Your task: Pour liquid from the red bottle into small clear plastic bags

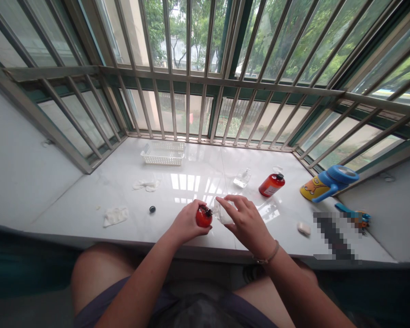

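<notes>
Head view: red btl. (204, 217) is clamped by fingers of L hand (187, 223) above near side of white ledge (116, 193). At 3 o'clock from it, whitish see-through item (220, 212) is pinched betw. thumb & fingers of R hand (248, 221). Blk. cap (152, 209) is seen at 9 o'clock, basket (163, 157) at 11, 2nd red btl. (270, 186) at 2.

ok so the windowsill (78, 200) is white with faint grey veining, bottle (202, 217) near its front edge is red and black, back-edge basket (162, 160) is white, right-edge flask (324, 180)'s blue plus cartoony yellow
</notes>
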The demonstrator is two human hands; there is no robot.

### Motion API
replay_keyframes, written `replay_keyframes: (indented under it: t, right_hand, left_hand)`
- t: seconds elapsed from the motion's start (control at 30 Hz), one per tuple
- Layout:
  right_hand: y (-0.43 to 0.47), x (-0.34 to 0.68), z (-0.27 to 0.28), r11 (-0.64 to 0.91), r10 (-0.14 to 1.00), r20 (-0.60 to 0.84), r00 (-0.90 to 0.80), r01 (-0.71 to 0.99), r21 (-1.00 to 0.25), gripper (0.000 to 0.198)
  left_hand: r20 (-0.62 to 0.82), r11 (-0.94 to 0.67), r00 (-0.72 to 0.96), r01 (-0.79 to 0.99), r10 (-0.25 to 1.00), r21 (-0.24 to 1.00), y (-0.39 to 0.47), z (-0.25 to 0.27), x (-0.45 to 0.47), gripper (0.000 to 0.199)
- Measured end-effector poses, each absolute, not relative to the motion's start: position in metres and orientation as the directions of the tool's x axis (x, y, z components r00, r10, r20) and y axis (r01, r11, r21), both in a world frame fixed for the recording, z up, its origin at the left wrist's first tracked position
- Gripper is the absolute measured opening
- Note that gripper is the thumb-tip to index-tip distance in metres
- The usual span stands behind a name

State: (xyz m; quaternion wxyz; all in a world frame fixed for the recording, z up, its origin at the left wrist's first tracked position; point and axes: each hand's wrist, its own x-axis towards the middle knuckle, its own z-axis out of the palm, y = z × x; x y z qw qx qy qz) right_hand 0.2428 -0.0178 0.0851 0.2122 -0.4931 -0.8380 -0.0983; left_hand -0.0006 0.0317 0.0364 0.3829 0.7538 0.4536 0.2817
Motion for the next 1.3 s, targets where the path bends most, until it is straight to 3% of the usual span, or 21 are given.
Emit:
replay_keyframes:
  t: [1.3]
  right_hand:
    - [-0.0197,0.2393,0.0906,0.502,0.778,0.441,-0.447,0.865,-0.010,0.082]
  left_hand:
    - [0.082,-0.285,0.419,0.451,0.904,0.846,0.0322,0.0337,-0.0014,0.068]
